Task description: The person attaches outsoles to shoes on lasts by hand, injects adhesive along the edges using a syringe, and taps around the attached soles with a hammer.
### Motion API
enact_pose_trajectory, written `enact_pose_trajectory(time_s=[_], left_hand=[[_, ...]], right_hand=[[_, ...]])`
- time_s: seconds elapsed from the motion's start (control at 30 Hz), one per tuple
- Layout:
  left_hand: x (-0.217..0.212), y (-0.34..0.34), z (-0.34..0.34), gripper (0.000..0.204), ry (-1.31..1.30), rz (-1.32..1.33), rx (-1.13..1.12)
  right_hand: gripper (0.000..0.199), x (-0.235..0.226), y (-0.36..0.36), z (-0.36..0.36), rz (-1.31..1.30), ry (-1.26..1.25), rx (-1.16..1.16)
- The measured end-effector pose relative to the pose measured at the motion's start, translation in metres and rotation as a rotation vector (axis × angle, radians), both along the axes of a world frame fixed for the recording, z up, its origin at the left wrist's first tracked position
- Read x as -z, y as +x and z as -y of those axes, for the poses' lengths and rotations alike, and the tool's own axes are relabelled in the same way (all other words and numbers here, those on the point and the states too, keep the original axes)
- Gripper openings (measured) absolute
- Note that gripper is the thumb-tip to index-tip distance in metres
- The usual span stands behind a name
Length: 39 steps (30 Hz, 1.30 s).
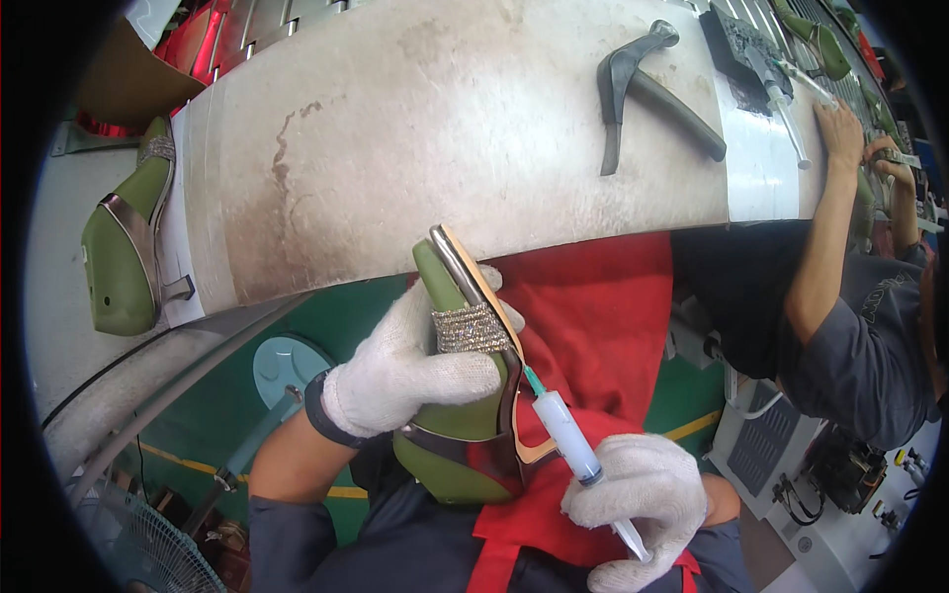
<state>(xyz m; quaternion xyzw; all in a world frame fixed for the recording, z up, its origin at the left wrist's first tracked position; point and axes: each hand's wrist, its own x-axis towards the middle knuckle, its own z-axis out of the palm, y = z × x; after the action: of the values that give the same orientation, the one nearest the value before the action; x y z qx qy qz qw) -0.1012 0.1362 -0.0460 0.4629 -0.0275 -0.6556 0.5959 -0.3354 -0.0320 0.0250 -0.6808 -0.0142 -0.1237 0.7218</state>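
My left hand (400, 366), in a white knit glove, is closed around a high-heeled sandal (484, 450) on a green shoe last, held over my lap. A band of glittering rhinestones (469, 327) wraps the last, and a dark metallic strap crosses lower down. The sandal's tan sole edge faces right. In my gloved right hand (643, 494) is a syringe (565, 433) with clear-to-milky contents and a green needle tip. Its tip meets or nearly meets the seam between sole and upper; exact contact is too small to tell.
A shoemaker's hammer (643, 94) lies on the stained worktable (445, 128). Another sandal on a green last (129, 237) stands at the left. More syringes (788, 119) rest by a dark block (736, 49). At the right, a co-worker's arm (830, 208) reaches over the bench. A fan (148, 544) stands lower left.
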Motion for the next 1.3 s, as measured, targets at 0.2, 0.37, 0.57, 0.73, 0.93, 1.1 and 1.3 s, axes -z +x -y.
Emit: enact_pose_trajectory(time_s=[0.2,0.37,0.57,0.73,0.93,1.1,1.3], left_hand=[[0.001,0.001,-0.004,0.093,-0.079,-0.04,0.025],[0.002,-0.003,-0.003,0.102,-0.003,0.005,-0.019],[0.003,-0.003,0.001,0.101,-0.028,0.002,-0.019],[-0.001,-0.001,0.005,0.094,-0.124,-0.061,0.013],[-0.002,-0.015,0.003,0.089,-0.126,-0.026,-0.04],[0.0,-0.012,0.001,0.083,-0.136,-0.077,-0.023],[-0.009,-0.017,0.0,0.081,-0.127,-0.079,-0.041]], right_hand=[[0.057,-0.002,-0.004,-0.001,-0.059,-0.035,-0.027],[0.059,-0.001,-0.004,-0.001,-0.055,-0.032,-0.032],[0.065,-0.006,-0.009,0.002,-0.073,-0.062,-0.042],[0.086,-0.02,-0.034,0.024,-0.196,0.087,-0.059],[0.069,-0.057,-0.016,0.102,0.099,0.245,0.773],[0.062,-0.039,0.01,0.235,-0.017,0.403,0.749],[0.045,0.008,0.052,0.252,-0.114,0.083,1.131]])
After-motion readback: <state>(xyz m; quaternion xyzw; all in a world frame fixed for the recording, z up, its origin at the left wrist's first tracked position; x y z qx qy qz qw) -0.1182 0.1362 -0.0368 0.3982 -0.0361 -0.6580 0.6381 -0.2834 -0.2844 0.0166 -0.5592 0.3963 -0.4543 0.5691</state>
